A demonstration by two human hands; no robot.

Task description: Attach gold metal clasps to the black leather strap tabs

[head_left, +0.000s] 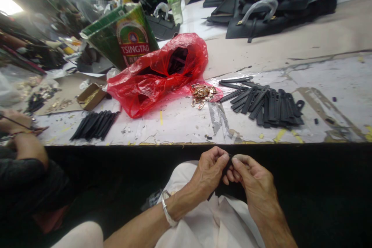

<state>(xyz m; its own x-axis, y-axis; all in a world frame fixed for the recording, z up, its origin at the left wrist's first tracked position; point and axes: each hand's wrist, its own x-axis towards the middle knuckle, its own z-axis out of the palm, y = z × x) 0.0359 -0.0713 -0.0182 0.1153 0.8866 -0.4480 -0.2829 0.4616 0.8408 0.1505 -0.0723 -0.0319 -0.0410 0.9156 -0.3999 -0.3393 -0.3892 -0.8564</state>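
Over my lap, below the table's front edge, my left hand (pixel 209 170) and my right hand (pixel 255 176) meet, fingertips pinched together. Between them is a narrow black strap (pixel 227 164), mostly covered by the fingers; its lower end shows under my left wrist. Both hands are closed on it. On the table ahead lies a small heap of gold-coloured metal buckles (pixel 203 92). To its right is a loose pile of black straps (pixel 267 104). A neater row of black straps (pixel 94 124) rests at the left, near the table edge.
A red plastic bag (pixel 139 89) with dark pieces inside sits mid-table before a green Tsingtao carton (pixel 133 40). Black handbags (pixel 261 23) with wrapped handles are stacked at the back right. A small cardboard box (pixel 91 97) stands left. A co-worker's arm (pixel 27 147) is at far left.
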